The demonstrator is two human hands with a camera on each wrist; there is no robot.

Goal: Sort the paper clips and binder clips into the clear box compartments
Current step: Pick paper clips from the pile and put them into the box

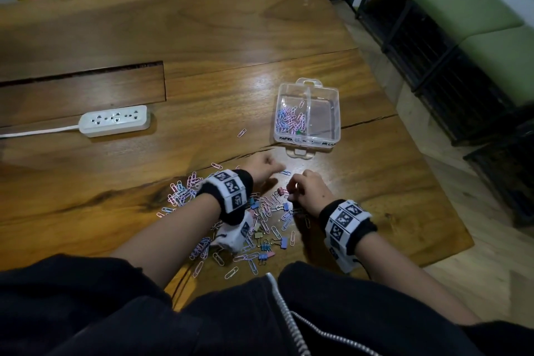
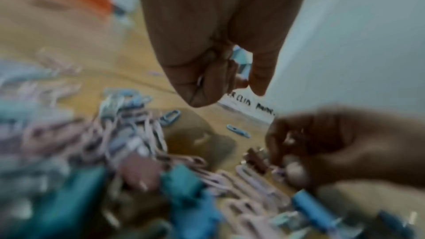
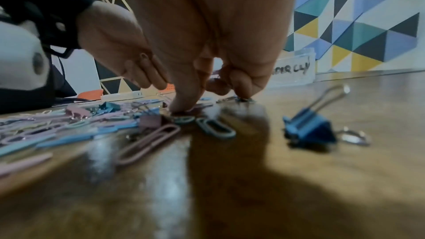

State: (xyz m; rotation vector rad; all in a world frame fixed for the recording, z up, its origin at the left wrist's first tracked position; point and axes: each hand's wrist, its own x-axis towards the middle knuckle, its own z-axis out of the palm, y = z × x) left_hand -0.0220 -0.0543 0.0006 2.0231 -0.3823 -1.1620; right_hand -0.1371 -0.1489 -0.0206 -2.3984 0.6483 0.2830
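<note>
Progress from your head view is partial: the clear box (image 1: 307, 113) sits far right on the table (image 1: 231, 23), its left compartment holding a cluster of paper clips too tangled to count, its right compartment seemingly bare. One loose paper clip (image 1: 242, 133) lies left of the box. The mixed pile (image 1: 254, 225) near you remains large, so most sorting is left. Your left hand (image 1: 264, 169) is curled; your right hand (image 1: 310, 192) bends over the pile's right edge.

Left wrist view is blurred: the fingers look clenched round something pale blue, but you cannot tell what.

Right wrist view shows your fingertips (image 3: 181, 108) pressing down on clips, grasp unclear, and one blue binder clip (image 3: 308, 128) lying apart at right.
</note>
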